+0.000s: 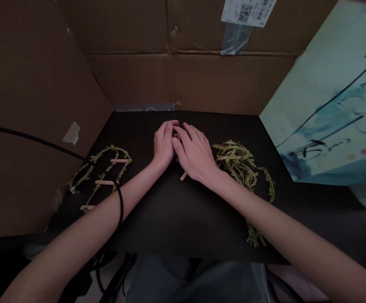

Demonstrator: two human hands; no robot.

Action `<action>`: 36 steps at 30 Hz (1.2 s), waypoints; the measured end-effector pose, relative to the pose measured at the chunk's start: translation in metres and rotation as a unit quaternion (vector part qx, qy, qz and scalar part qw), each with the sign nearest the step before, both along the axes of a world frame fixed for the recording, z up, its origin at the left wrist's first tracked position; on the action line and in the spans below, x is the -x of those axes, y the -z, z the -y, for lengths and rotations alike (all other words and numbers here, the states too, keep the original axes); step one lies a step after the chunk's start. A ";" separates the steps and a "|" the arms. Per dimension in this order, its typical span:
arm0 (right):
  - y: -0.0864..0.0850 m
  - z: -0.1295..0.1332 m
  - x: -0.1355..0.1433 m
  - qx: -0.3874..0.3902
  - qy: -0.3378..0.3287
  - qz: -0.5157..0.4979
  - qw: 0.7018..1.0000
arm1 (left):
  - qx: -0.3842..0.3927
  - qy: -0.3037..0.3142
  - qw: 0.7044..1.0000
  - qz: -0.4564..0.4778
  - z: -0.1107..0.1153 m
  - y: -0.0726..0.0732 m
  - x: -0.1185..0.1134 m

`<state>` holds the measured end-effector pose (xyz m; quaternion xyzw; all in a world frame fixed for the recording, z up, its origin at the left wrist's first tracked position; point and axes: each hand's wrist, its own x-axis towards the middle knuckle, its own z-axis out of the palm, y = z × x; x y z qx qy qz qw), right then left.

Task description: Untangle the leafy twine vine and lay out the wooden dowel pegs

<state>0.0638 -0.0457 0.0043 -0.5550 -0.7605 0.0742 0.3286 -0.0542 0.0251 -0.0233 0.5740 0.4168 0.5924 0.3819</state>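
Observation:
My left hand (164, 143) and my right hand (195, 149) meet over the middle of the dark table. The left fingers are curled toward the right hand, and the right fingers lie close together, bent over something mostly hidden between the palms. A short wooden stick (183, 176) pokes out below my right hand. Right of that hand lies a tangled pile of leafy green twine (238, 162). Beside my left forearm, leafy twine (111, 148) curves around short wooden sticks (105, 182).
Cardboard (132, 80) walls the dark table (176, 219) at the back and left. A pale blue painted panel (334, 97) stands at the right. A black cable (34, 136) crosses the left cardboard. Cables hang below the front edge.

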 end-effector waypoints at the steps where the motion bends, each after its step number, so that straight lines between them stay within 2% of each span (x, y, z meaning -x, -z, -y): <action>1: 0.003 0.011 -0.005 0.032 0.012 0.024 0.999 | 0.028 0.008 1.000 0.003 -0.001 -0.002 0.001; 3: 0.009 0.028 -0.010 0.088 0.002 0.064 0.994 | 0.092 0.042 0.995 0.019 -0.001 -0.008 0.004; 6: 0.017 0.029 -0.007 0.094 -0.011 0.121 0.988 | 0.156 0.110 0.980 0.047 0.002 -0.018 0.008; 10: 0.017 -0.006 0.004 0.064 0.030 0.134 0.989 | 0.188 0.164 0.967 0.059 0.007 -0.027 0.013; 12: 0.015 -0.025 0.007 0.042 0.000 0.142 0.989 | 0.202 0.184 0.961 0.047 0.005 -0.029 0.018; 15: 0.015 -0.045 0.010 0.036 -0.039 0.156 0.986 | 0.211 0.166 0.963 0.037 -0.002 -0.032 0.025; 20: 0.017 -0.067 0.013 0.002 -0.021 0.150 0.989 | 0.218 0.063 0.972 0.061 -0.010 -0.036 0.034; 23: 0.017 -0.085 0.015 -0.002 -0.001 0.145 0.989 | 0.187 0.032 0.981 0.043 -0.011 -0.036 0.035; 28: 0.014 -0.110 0.016 -0.002 0.037 0.153 0.988 | 0.166 0.032 0.985 0.039 -0.010 -0.033 0.036; 33: 0.005 -0.114 0.007 0.031 -0.010 0.180 0.983 | 0.148 0.030 0.988 -0.013 -0.011 -0.029 0.040; 36: -0.005 -0.107 -0.006 0.056 -0.052 0.175 0.982 | 0.129 0.040 0.987 -0.090 -0.014 -0.024 0.044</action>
